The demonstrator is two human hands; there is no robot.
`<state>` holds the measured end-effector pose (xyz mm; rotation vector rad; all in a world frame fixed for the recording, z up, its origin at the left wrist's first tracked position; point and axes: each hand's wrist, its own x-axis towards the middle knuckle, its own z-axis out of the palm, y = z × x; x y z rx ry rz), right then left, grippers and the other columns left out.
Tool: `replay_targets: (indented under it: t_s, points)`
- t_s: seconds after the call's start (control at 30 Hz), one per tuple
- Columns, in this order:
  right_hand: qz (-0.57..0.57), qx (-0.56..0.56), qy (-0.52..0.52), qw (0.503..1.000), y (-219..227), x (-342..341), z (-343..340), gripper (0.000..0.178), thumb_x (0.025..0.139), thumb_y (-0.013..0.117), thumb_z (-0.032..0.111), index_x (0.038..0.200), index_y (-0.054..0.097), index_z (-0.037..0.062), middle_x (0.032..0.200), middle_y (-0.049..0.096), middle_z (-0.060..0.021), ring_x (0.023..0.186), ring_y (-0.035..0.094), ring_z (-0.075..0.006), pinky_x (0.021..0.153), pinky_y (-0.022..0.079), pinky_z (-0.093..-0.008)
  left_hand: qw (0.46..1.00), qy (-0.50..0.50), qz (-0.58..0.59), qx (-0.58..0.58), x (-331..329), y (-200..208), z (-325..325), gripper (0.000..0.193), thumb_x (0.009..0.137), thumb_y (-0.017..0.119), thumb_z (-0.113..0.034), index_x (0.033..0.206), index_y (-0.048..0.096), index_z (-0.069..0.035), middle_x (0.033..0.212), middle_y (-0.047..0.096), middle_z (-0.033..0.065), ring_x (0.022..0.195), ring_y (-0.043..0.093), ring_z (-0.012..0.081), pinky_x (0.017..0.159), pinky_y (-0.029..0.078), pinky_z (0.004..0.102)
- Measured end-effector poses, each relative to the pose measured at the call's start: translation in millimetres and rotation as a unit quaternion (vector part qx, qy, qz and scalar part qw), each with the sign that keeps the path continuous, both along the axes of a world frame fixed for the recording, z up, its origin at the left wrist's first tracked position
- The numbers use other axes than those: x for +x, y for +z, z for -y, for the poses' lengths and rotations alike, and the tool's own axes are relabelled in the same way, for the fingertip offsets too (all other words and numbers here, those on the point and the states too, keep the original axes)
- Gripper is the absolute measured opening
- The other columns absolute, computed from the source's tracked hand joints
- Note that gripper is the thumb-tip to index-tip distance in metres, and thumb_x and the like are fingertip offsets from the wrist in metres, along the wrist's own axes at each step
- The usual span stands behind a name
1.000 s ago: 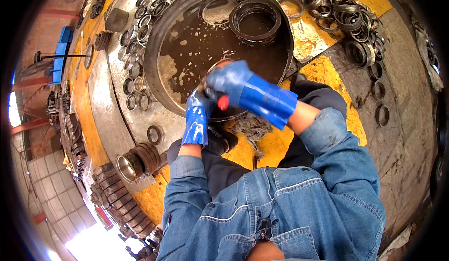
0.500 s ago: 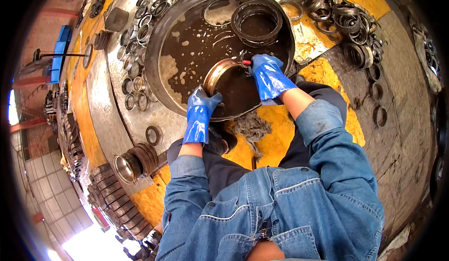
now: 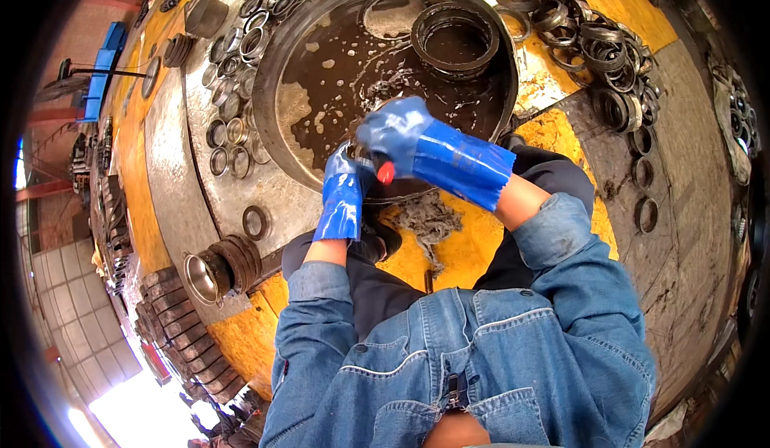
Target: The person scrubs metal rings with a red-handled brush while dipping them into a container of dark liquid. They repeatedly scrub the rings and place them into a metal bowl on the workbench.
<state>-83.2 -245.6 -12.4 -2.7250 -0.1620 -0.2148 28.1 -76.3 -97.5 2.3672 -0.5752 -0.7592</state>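
Two blue-gloved hands meet at the near rim of one big round basin (image 3: 281, 87) of dark, foamy liquid in the upper middle of the frame. The right hand (image 3: 397, 131) is closed around something with a small red tip (image 3: 386, 173); can't tell what it is. The left hand (image 3: 343, 187) sits right against it, grip hidden, can't tell. One large dark ring (image 3: 455, 39) lies in the basin at its upper right. Loads of smaller metal rings (image 3: 597, 43) are piled at upper right, too many to count.

Gloved left hand (image 3: 341, 199), right hand (image 3: 397, 131), basin (image 3: 281, 87)
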Motion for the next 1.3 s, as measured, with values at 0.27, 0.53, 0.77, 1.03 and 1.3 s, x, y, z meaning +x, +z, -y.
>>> replay_targets:
  t_s: [0.27,0.53,0.77,1.03,1.3]
  points:
    - [-0.050,0.082,-0.333,0.938,-37.7,-20.2,80.8,0.037,0.093,0.065,0.049,0.096,0.077,0.0130,0.085,0.075,-0.0123,0.083,0.073,-0.0357,0.078,0.059,-0.0470,0.987,-0.056,0.075,0.128,-19.8,56.0,18.2,0.049,0.078,0.079,-0.034,0.118,0.074,-0.006,0.113,0.075,0.0203,0.109,0.071,0.0389,0.094,0.056,0.0449]
    - [0.015,0.072,0.045,0.996,14.1,-0.9,-0.6,0.020,0.087,0.075,0.031,0.091,0.076,0.0118,0.085,0.072,-0.0124,0.085,0.071,-0.0347,0.073,0.058,-0.0439,0.997,-0.056,0.010,-0.054,-2.8,17.5,-2.7,0.053,0.080,0.084,-0.040,0.120,0.073,-0.007,0.113,0.075,0.0211,0.109,0.070,0.0392,0.093,0.057,0.0460]
    - [0.002,0.209,-0.349,0.913,-46.7,-11.7,70.2,0.045,0.089,0.068,0.053,0.099,0.077,0.0105,0.093,0.075,-0.0190,0.090,0.072,-0.0391,0.082,0.059,-0.0465,0.989,-0.065,0.075,0.109,-13.5,45.2,11.5,0.057,0.076,0.082,-0.038,0.120,0.072,-0.004,0.115,0.074,0.0220,0.111,0.070,0.0394,0.096,0.055,0.0458]
    - [-0.252,0.120,-0.454,0.846,-88.1,-21.5,79.5,0.049,0.093,0.062,0.054,0.112,0.078,0.0114,0.107,0.076,-0.0163,0.103,0.072,-0.0403,0.089,0.058,-0.0475,0.990,-0.070,0.078,0.091,-18.2,53.4,21.6,0.053,0.075,0.082,-0.036,0.116,0.073,-0.005,0.107,0.077,0.0191,0.103,0.073,0.0345,0.091,0.056,0.0422]
    - [0.011,0.229,-0.220,0.948,9.9,-22.1,53.8,0.039,0.093,0.067,0.049,0.099,0.079,0.0127,0.089,0.075,-0.0150,0.086,0.072,-0.0346,0.078,0.059,-0.0443,0.993,-0.080,0.076,-0.040,-12.6,29.5,2.6,0.048,0.078,0.082,-0.033,0.116,0.073,-0.005,0.107,0.077,0.0173,0.099,0.074,0.0325,0.089,0.057,0.0406]
